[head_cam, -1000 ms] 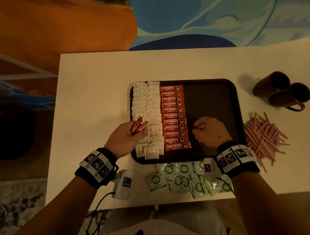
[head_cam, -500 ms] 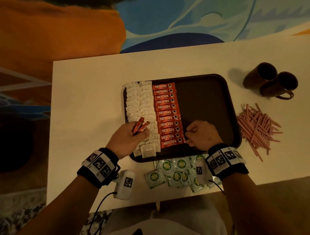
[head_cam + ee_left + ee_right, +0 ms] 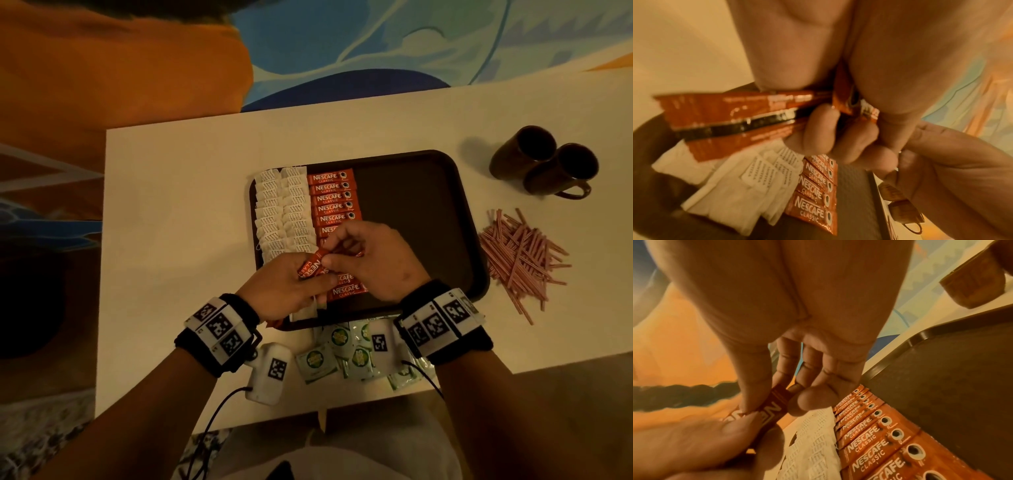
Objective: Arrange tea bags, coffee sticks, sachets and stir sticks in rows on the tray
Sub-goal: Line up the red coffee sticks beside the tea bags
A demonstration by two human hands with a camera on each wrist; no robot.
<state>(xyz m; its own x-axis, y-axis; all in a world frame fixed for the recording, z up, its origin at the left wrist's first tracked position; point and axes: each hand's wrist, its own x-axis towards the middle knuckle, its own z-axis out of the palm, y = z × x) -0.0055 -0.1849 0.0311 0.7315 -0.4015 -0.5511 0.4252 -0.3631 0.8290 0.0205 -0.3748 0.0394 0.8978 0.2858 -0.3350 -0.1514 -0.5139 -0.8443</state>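
Observation:
My left hand (image 3: 295, 281) grips a small bundle of red coffee sticks (image 3: 731, 116) over the tray's near left part. With thumb and forefinger, my right hand (image 3: 330, 254) pinches the upper end of one coffee stick (image 3: 313, 265) from that bundle; the right wrist view shows this pinched stick (image 3: 772, 408) closely. On the dark tray (image 3: 414, 219), two columns of white tea bags (image 3: 281, 205) lie along the left. A column of coffee sticks (image 3: 332, 198) lies beside them, partly hidden by my hands.
Green sachets (image 3: 342, 356) lie in a heap on the table in front of the tray. A pile of pink stir sticks (image 3: 520, 257) lies right of the tray, with two dark mugs (image 3: 544, 164) behind it. The tray's right half is bare.
My right hand left the tray floor, moved left to my left hand and pinched the end of a stick. The left hand shifted slightly right with its bundle.

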